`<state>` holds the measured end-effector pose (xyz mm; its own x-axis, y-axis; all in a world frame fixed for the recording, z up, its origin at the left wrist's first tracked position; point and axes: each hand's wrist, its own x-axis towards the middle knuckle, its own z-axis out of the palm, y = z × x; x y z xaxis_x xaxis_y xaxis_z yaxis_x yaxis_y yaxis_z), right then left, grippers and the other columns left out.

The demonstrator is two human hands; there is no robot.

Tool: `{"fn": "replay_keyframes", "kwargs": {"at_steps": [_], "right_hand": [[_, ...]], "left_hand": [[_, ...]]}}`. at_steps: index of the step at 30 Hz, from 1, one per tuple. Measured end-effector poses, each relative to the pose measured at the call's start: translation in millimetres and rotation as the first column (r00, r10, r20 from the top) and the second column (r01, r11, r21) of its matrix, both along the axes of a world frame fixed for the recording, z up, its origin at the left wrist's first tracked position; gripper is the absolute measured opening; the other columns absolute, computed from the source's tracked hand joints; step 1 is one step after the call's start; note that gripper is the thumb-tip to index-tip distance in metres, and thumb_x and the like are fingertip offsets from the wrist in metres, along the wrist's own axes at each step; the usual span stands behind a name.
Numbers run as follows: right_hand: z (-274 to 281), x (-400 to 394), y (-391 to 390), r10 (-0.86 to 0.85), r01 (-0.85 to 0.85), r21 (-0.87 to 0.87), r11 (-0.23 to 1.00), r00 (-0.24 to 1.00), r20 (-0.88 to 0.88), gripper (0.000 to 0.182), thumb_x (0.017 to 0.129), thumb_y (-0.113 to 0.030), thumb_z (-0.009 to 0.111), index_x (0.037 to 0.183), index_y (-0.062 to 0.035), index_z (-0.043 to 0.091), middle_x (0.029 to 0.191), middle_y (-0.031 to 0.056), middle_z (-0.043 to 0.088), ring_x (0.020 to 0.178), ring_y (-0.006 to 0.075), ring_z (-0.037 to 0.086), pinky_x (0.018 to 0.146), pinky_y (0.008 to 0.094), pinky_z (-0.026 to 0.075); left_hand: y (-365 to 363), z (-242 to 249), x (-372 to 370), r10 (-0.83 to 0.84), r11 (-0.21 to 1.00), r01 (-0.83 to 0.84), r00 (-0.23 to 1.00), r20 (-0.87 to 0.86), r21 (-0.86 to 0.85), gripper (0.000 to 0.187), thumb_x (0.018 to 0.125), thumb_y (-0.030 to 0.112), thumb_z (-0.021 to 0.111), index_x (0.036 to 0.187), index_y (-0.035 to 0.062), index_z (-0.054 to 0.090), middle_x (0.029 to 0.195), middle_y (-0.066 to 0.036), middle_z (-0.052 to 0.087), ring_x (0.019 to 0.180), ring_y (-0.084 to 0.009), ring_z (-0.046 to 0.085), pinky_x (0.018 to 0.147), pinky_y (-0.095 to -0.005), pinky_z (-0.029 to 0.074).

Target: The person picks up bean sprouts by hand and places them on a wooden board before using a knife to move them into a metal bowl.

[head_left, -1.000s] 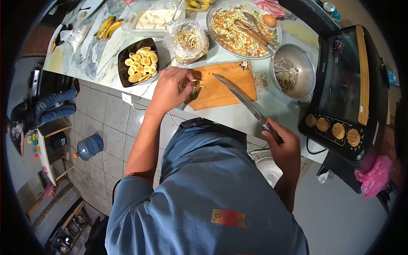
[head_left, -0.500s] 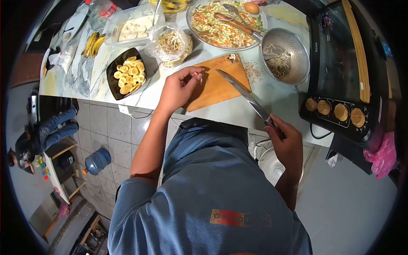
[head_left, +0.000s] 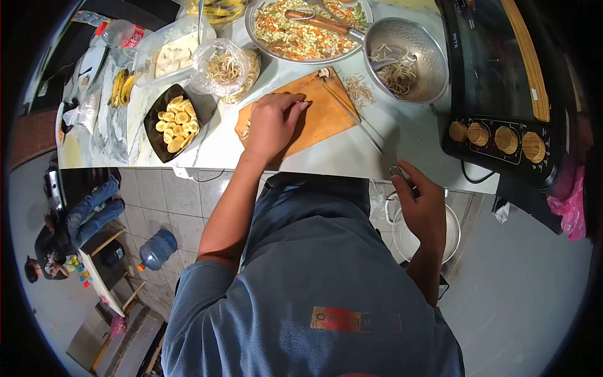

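My left hand (head_left: 274, 124) rests over the wooden cutting board (head_left: 323, 125), fingers curled and thumb close to them. Whatever is between these fingertips is too small to make out. Pale scraps (head_left: 245, 131) show on the board beside that hand, and a small brown-and-white piece (head_left: 324, 73) lies at its far corner. My right hand (head_left: 422, 204) is wrapped round the handle of a kitchen knife (head_left: 361, 124). The blade appears as a thin line, its tip over the right part of the board. Loose bean sprout bits (head_left: 358, 92) lie on the counter right of the board.
Left of the board are a dark bowl of sliced bananas (head_left: 178, 124), a bag of bean sprouts (head_left: 221, 70) and a plastic tub (head_left: 146, 64). Behind is a tray of chopped vegetables (head_left: 308, 31); a metal bowl (head_left: 433, 69) and toaster oven (head_left: 496, 69) stand right. A person (head_left: 53, 245) sits far left.
My left hand has come down onto the board with its fingers more curled. The knife has turned from showing its broad side to nearly edge-on. The whole view has shifted slightly.
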<state>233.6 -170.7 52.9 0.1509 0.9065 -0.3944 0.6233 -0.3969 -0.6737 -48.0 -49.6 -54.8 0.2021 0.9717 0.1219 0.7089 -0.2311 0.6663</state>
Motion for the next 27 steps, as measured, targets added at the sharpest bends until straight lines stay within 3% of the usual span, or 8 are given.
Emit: {"fn": "replay_keyframes", "kwargs": {"at_steps": [4, 7, 12, 15, 19, 20, 24, 27], "right_hand": [[0, -2, 4, 0.024, -0.023, 0.034, 0.999, 0.999, -0.031, 0.038, 0.096, -0.024, 0.072, 0.126, -0.0013, 0.069, 0.091, 0.0168, 0.074, 0.076, 0.0215, 0.069, 0.073, 0.0328, 0.053], [7, -4, 7, 0.028, -0.029, -0.082, 0.996, 1.0, -0.004, 0.039, 0.096, -0.025, 0.071, 0.127, -0.0019, 0.069, 0.087, 0.0163, 0.074, 0.073, 0.0209, 0.069, 0.072, 0.033, 0.053], [0, -7, 7, 0.061, -0.06, 0.029, 0.998, 0.997, -0.039, 0.036, 0.097, -0.025, 0.07, 0.125, -0.0019, 0.07, 0.081, 0.0169, 0.072, 0.064, 0.0189, 0.063, 0.065, 0.0334, 0.05], [-9, -9, 6, 0.054, -0.048, 0.054, 0.997, 0.99, -0.13, 0.034, 0.098, -0.024, 0.069, 0.124, -0.0017, 0.07, 0.081, 0.018, 0.072, 0.063, 0.0186, 0.063, 0.064, 0.0331, 0.05], [-2, -14, 9, 0.099, -0.102, -0.025, 0.995, 0.991, -0.094, 0.034, 0.098, -0.023, 0.068, 0.123, -0.0014, 0.07, 0.082, 0.019, 0.072, 0.063, 0.019, 0.065, 0.064, 0.0331, 0.05], [-5, -15, 7, 0.109, -0.111, -0.012, 0.994, 0.989, -0.096, 0.033, 0.098, -0.023, 0.068, 0.123, -0.0013, 0.07, 0.083, 0.0197, 0.072, 0.063, 0.02, 0.066, 0.064, 0.0335, 0.051], [-8, -22, 4, 0.141, -0.135, 0.065, 0.989, 0.984, -0.105, 0.033, 0.098, -0.023, 0.067, 0.123, -0.0012, 0.07, 0.084, 0.0218, 0.072, 0.064, 0.0236, 0.068, 0.064, 0.034, 0.051], [-6, -27, 5, 0.122, -0.12, 0.026, 0.992, 0.986, -0.11, 0.033, 0.098, -0.024, 0.067, 0.123, -0.0011, 0.07, 0.088, 0.0231, 0.072, 0.069, 0.0297, 0.071, 0.066, 0.0355, 0.052]], "left_hand": [[0, 3, 2, 0.025, 0.999, -0.024, 0.999, 0.026, -0.021, 0.024, 0.094, 0.019, 0.072, 0.111, 0.0014, 0.074, 0.094, -0.019, 0.074, 0.085, -0.0325, 0.07, 0.079, -0.0385, 0.054], [-2, 5, 3, 0.061, 0.997, -0.057, 0.995, 0.082, -0.047, 0.023, 0.092, 0.018, 0.072, 0.109, 0.0018, 0.074, 0.092, -0.019, 0.073, 0.085, -0.0338, 0.069, 0.08, -0.0408, 0.054], [-4, 1, -1, 0.053, 0.998, -0.05, 0.991, 0.121, -0.031, 0.019, 0.09, 0.015, 0.073, 0.104, 0.0017, 0.074, 0.089, -0.018, 0.073, 0.085, -0.0359, 0.068, 0.081, -0.0432, 0.053], [-3, -3, -2, 0.092, 0.987, -0.082, 0.993, 0.071, -0.135, 0.022, 0.093, 0.015, 0.072, 0.112, 0.0027, 0.074, 0.1, -0.016, 0.075, 0.089, -0.031, 0.072, 0.082, -0.0363, 0.056], [-5, -7, 0, 0.076, 0.994, -0.081, 0.995, 0.061, 0.067, 0.017, 0.091, 0.013, 0.073, 0.104, 0.0026, 0.075, 0.094, -0.016, 0.074, 0.085, -0.0333, 0.07, 0.08, -0.0403, 0.054], [-4, -8, 1, 0.086, 0.988, -0.095, 0.994, 0.07, 0.125, 0.015, 0.089, 0.011, 0.072, 0.1, 0.0022, 0.075, 0.087, -0.017, 0.073, 0.08, -0.035, 0.068, 0.078, -0.0437, 0.053], [-5, -4, 2, 0.094, 0.984, -0.102, 0.994, 0.061, 0.147, 0.013, 0.089, 0.012, 0.073, 0.097, 0.0019, 0.076, 0.083, -0.017, 0.073, 0.077, -0.0348, 0.068, 0.075, -0.0431, 0.052], [-5, 0, 3, 0.172, 0.985, -0.172, 0.985, -0.007, 0.016, 0.018, 0.09, 0.016, 0.075, 0.102, 0.0022, 0.077, 0.093, -0.018, 0.075, 0.084, -0.0313, 0.073, 0.078, -0.0372, 0.057]]}}
